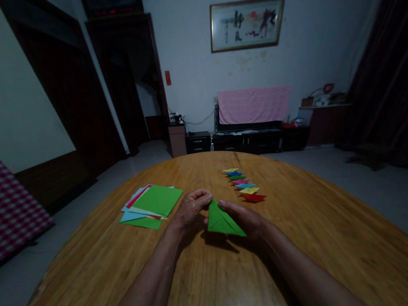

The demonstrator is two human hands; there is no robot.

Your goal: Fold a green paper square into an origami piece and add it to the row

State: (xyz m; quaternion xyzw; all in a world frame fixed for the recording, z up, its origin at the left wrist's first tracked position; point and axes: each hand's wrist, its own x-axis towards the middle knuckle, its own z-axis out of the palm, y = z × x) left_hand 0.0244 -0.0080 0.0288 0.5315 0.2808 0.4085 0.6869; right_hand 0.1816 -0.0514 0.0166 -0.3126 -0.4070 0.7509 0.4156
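Note:
A folded piece of green paper (223, 221), roughly triangular with crease lines, is held just above the wooden table. My left hand (192, 208) pinches its upper left corner between thumb and fingers. Along its right side, my right hand (247, 217) grips the paper with the thumb on top; its other fingers are mostly hidden behind. Beyond my right hand stands a row of several small folded paper boats, the nearest a red paper boat (254, 198). To the left of my left hand lies a loose stack of coloured paper sheets (161, 199), green on top.
The round wooden table (213, 291) fills the foreground. Across the room are a low black cabinet (247, 140) and a pink cloth (254, 105) draped over something. A red checked cloth (5, 212) is at the far left, a dark curtain (386, 61) at right.

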